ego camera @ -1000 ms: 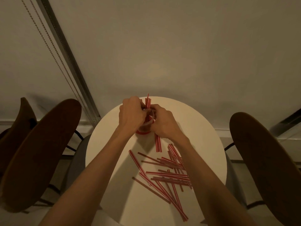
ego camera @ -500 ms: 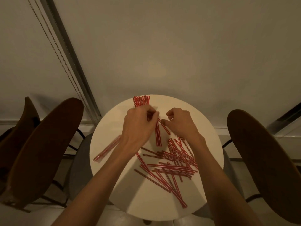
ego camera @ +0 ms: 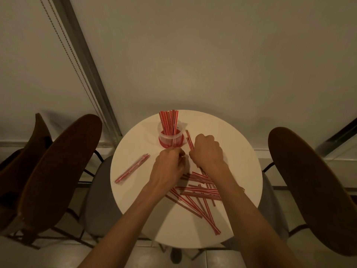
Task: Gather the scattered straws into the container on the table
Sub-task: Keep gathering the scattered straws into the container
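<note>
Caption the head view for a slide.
Right hand grips a straw beside the part-filled container; left hand nearby, loose straws strewn across the table.

Right hand (ego camera: pixel 206 149) grips straws (ego camera: pixel 189 141) beside container (ego camera: pixel 171 139); left hand (ego camera: pixel 170 167) curled nearby.

Dim beige wall (ego camera: pixel 212 55); brown chairs (ego camera: pixel 61 171) both sides; tiled floor (ego camera: pixel 146 256).

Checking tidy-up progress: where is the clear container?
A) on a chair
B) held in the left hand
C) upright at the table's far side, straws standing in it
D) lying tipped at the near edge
C: the container stands upright near the far edge of the table, with straws standing in it.
</note>
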### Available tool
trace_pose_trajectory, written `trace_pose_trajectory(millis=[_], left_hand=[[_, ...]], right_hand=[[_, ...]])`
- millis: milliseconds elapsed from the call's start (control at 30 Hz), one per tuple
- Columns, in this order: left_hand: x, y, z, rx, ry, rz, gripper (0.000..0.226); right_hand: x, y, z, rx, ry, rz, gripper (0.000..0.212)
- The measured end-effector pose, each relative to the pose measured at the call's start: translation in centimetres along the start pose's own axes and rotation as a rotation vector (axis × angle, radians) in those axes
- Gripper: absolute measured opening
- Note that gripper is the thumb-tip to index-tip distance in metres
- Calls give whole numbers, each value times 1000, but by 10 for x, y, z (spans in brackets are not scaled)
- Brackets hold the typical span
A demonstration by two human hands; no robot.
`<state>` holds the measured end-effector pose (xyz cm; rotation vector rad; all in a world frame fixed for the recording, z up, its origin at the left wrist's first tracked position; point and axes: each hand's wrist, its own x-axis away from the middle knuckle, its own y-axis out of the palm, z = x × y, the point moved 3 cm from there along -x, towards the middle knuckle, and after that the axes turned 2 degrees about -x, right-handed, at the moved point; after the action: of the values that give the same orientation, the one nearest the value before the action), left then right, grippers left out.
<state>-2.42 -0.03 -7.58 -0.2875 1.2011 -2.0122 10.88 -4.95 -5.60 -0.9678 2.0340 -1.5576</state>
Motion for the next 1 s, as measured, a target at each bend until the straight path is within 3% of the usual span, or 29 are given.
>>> trace_pose_trajectory(millis=[267, 400, 533, 700, 1000], left_hand=[[-8, 4, -6, 133, -17, 55, 18], [-13, 4, -4, 250, -99, 49, 20], [-20, 7, 0, 569, -211, -9, 26], [-31, 2, 7, 921, -337, -1, 23], [-41, -29, 4, 828, -316, 70, 15]], right_hand=[[-9, 5, 12, -176, 76, -51, 35], [-8, -2, 26, -433, 109, -29, 19], [1, -19, 31, -675, 63, -88, 10], [7, -30, 28, -786, -16, -211, 5], [0, -43, 24, -933, -79, -325, 11]])
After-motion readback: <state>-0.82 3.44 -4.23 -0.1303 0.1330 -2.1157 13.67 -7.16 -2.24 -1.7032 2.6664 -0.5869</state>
